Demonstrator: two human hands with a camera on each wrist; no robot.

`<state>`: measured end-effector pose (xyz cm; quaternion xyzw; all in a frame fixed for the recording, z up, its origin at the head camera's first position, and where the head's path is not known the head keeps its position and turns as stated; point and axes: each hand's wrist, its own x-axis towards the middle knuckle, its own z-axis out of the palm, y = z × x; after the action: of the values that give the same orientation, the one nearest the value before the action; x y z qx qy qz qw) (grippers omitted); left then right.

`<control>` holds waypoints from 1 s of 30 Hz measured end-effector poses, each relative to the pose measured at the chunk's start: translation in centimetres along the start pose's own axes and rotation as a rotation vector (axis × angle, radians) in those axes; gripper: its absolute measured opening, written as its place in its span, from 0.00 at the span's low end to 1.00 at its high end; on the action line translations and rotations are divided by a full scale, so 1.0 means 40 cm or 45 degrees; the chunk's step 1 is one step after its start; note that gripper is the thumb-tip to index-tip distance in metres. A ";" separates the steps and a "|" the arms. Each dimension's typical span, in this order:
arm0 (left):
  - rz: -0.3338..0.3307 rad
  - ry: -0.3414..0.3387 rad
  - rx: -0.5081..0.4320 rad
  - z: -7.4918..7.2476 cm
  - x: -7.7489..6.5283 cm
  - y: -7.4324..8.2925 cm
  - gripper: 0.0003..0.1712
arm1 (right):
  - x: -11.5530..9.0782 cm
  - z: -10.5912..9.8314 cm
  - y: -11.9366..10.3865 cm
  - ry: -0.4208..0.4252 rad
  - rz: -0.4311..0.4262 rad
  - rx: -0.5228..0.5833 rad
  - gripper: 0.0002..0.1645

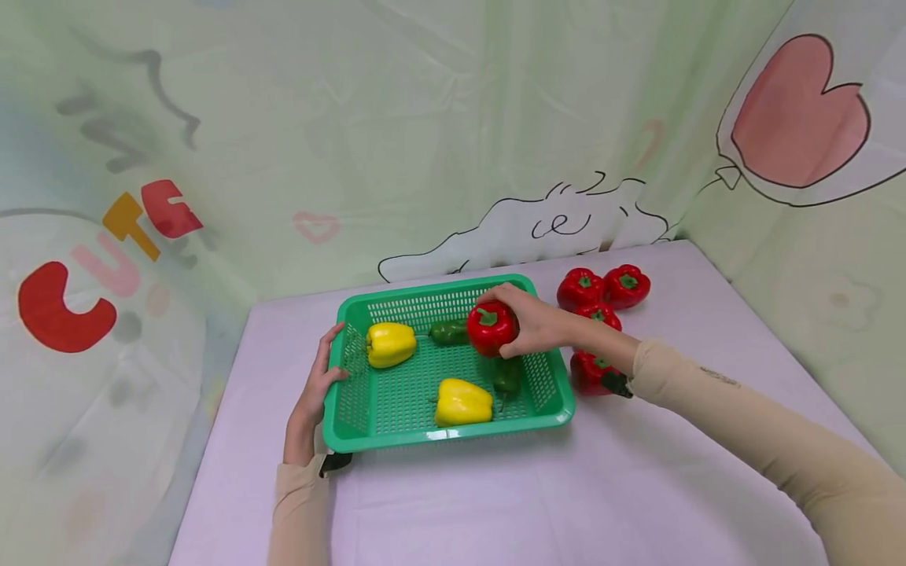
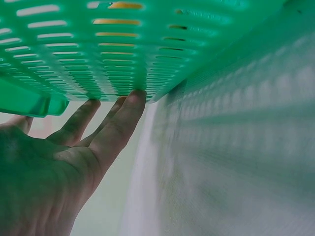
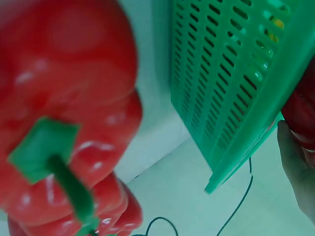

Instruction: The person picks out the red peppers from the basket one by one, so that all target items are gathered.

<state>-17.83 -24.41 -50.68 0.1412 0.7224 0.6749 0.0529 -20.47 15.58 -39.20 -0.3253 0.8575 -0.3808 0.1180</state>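
"Where is the red pepper [image 1: 488,336] held?"

"Above the right half of the basket [image 1: 396,439], clamped between the thumb and fingers of the right hand [image 1: 532,318]. Whether the green peppers [image 1: 506,379] are touched cannot quite be told."

"And the basket?"

"Gripped at its left rim by the left hand [image 1: 316,389]."

"What could go wrong?"

"The red pepper could be sent rolling if dropped onto rounded green peppers; the basket could be tilted by a one-sided pull."
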 end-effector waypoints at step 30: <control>0.005 0.021 0.040 0.002 0.002 0.000 0.48 | -0.261 -0.256 0.112 0.385 0.394 -0.203 0.51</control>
<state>-17.89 -24.29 -50.67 0.1379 0.7329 0.6648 0.0433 -19.24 30.48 -35.95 -0.1375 0.9324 -0.3337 0.0190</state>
